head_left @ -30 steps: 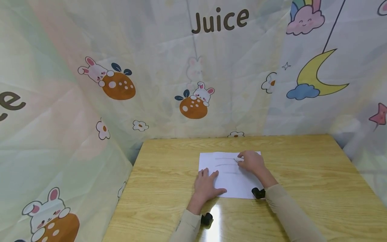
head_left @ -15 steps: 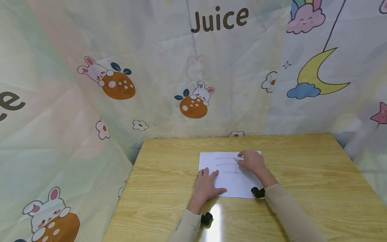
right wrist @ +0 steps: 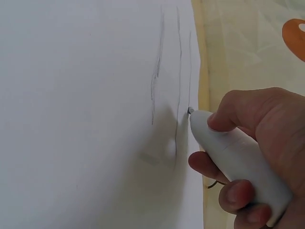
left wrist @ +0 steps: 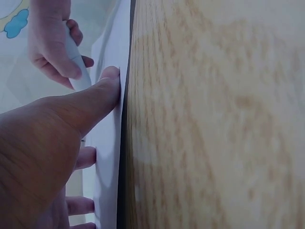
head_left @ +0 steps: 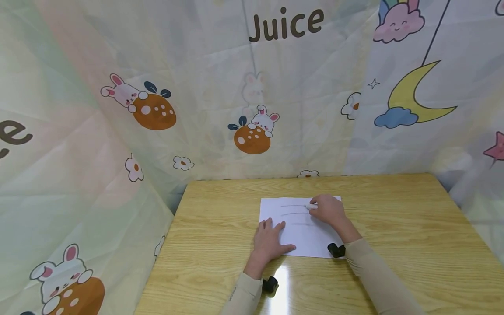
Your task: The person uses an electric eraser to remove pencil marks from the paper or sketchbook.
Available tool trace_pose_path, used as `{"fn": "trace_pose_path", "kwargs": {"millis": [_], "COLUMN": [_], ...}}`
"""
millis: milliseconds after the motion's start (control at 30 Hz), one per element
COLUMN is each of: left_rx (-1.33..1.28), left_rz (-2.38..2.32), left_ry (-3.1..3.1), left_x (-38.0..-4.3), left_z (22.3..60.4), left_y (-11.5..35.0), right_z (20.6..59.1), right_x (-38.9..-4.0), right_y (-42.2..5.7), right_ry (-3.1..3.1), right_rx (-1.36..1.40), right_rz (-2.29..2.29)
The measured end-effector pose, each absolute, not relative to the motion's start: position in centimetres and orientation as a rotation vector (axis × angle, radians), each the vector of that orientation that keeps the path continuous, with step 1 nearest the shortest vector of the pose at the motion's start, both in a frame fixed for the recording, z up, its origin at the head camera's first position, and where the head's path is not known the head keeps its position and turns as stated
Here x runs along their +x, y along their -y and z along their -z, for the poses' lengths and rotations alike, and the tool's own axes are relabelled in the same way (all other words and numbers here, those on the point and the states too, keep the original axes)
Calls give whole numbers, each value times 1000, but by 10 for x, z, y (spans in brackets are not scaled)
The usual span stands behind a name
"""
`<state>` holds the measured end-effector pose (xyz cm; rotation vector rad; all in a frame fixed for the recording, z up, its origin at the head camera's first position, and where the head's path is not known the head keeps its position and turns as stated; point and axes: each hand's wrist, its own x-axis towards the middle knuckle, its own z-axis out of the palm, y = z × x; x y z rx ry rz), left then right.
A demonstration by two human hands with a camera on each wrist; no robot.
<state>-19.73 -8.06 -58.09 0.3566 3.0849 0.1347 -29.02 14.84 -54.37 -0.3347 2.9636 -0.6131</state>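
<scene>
A white sheet of paper [head_left: 303, 245] lies on the table, with several thin grey pencil lines [right wrist: 179, 62] drawn across it. My right hand [head_left: 327, 210] grips a thick, white, pen-shaped electric eraser [right wrist: 238, 155] between thumb and fingers. Its small dark tip touches the paper on the line nearest the far edge. A faint grey smudge [right wrist: 150, 158] shows near the end of another line. My left hand [head_left: 268, 240] rests with spread fingers on the paper's near left corner. In the left wrist view its thumb [left wrist: 95, 98] presses the paper's near edge.
A wood-grain table [head_left: 212, 245] carries the paper. Behind it and on the left hangs a printed cloth [head_left: 204, 109] with cartoon rabbits. Black wrist cameras [head_left: 336, 250] sit on both wrists, close above the tabletop.
</scene>
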Motion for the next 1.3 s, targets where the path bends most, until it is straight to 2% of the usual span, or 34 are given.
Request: {"fn": "trace_pose_path", "kwargs": {"millis": [1300], "left_rx": [375], "left_rz": [-119], "left_ry": [-3084], "left_x": [-197], "left_z": [584], "left_y": [83], "right_z": [544], "right_x": [-291], "right_y": [-145], "right_ry": [-2975], "right_rx": [-342], "right_rz": [600]}}
